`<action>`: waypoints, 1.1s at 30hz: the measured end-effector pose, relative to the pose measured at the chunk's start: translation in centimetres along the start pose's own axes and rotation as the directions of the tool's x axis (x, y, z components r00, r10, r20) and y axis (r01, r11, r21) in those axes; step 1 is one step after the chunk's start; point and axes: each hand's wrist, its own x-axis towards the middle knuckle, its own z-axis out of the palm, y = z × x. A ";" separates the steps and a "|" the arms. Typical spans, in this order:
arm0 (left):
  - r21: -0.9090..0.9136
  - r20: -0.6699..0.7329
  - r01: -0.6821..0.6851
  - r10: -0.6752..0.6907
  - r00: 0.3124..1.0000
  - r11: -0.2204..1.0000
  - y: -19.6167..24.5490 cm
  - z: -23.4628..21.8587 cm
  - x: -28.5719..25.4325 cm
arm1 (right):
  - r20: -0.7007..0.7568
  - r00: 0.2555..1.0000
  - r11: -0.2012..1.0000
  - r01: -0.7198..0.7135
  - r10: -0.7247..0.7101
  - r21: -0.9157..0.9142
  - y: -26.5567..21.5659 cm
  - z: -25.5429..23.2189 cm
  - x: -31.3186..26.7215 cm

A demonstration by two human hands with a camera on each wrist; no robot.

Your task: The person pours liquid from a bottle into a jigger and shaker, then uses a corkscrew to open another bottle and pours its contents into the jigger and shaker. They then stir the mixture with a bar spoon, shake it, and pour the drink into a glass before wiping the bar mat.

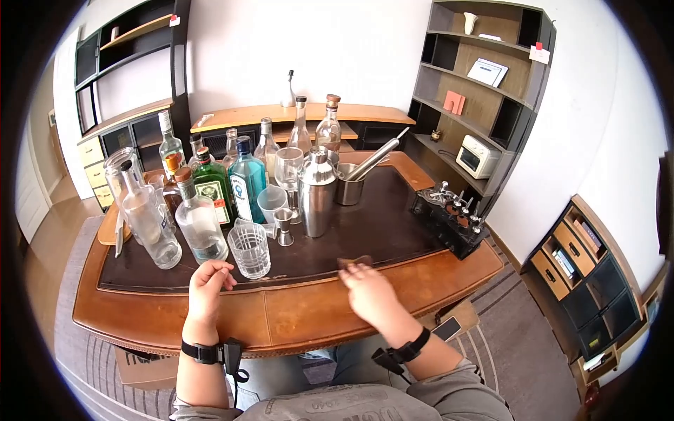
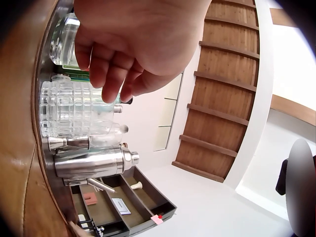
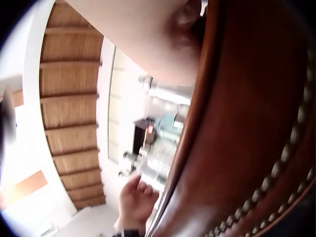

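My left hand (image 1: 208, 286) hovers at the table's near edge, its fingers loosely curled and holding nothing. Just beyond it stands a cut-glass mixing glass (image 1: 250, 254), upright; in the left wrist view its gridded wall (image 2: 74, 108) shows beside the fingers. My right hand (image 1: 371, 291) is low over the dark table inlay, holding a small flat brown piece (image 1: 355, 260) at its fingertips, mostly covered by the fingers. The right wrist view is blurred there. A steel shaker (image 1: 317, 196) and a double jigger (image 1: 283, 228) stand between the two hands, farther back.
Several bottles, among them a green one (image 1: 210, 186) and a blue one (image 1: 246, 182), crowd the table's left side. Behind the shaker, a steel container (image 1: 349, 188) holds long bar tools. A black rack (image 1: 449, 217) stands at the right. The brown leather rim (image 1: 295, 316) borders the table.
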 end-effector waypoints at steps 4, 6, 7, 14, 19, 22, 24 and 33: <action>-0.001 -0.041 -0.017 0.017 0.999 1.000 -0.4 -0.3 0.1 | 0.004 0.926 0.888 0.361 -0.378 0.285 -8.6 -0.1 1.9; 0.018 -0.063 -0.005 0.006 0.998 1.000 -0.5 -0.4 0.1 | -0.014 0.864 0.771 0.457 -0.503 0.443 -10.3 0.1 1.6; 0.016 -0.068 -0.013 0.014 0.998 1.000 -0.5 -0.5 0.1 | -0.006 0.848 0.730 0.460 -0.530 0.505 -10.4 0.0 1.3; 0.018 -0.087 -0.072 0.073 0.993 0.997 -0.5 -0.8 -0.2 | -0.241 0.969 0.960 0.025 0.045 0.278 3.5 -1.5 -4.3; -0.001 -0.089 -0.093 0.093 0.992 0.996 -0.6 -0.8 -0.5 | -0.402 0.583 0.692 -0.446 0.706 0.568 16.6 -1.9 -13.1; -0.008 -0.088 -0.085 0.084 0.993 0.996 -0.9 -0.9 -0.3 | -0.096 0.429 0.293 -0.421 0.898 0.858 20.3 -6.4 -14.3; -0.002 -0.092 -0.069 0.068 0.993 0.998 -0.8 -0.8 -0.3 | -0.052 0.371 0.222 -0.432 0.927 0.874 20.1 -9.1 -12.5; 0.011 -0.100 -0.066 0.067 0.993 0.998 -0.8 -1.0 -0.2 | 0.434 0.301 -0.371 -0.244 0.849 0.896 27.0 -7.0 -6.9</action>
